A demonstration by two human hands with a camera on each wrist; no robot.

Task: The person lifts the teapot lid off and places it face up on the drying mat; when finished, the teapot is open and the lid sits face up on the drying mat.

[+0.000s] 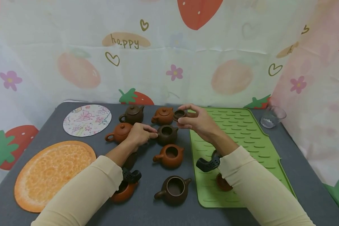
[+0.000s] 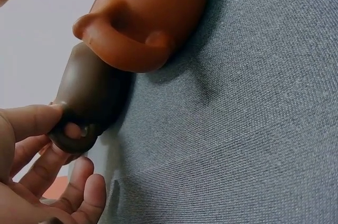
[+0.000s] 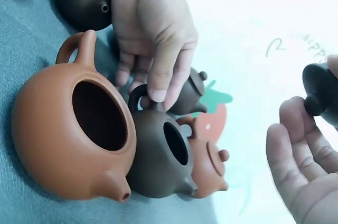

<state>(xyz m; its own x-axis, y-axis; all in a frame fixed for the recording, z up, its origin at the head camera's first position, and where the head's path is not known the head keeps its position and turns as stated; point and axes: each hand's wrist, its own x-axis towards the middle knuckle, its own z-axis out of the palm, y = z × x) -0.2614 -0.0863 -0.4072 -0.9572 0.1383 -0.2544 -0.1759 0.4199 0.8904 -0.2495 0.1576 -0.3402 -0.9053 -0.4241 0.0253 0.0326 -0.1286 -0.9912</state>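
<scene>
My left hand pinches the handle of a dark brown teapot, which stands on the grey cloth with its mouth uncovered. In the left wrist view, thumb and fingers meet on that looped handle. Up and to the right, my right hand holds a small dark teapot lid, its hollow side facing up. The right wrist view shows the lid's knob by the fingertips. An uncovered orange-brown teapot sits just in front of the dark one, and a lidded orange-brown teapot just behind.
More teapots stand around: a dark lidded one, an orange-brown lidded one and an uncovered dark one. A green mat lies right, bearing a reddish-brown piece partly hidden by my sleeve. A glass stands beyond. Round mats lie left.
</scene>
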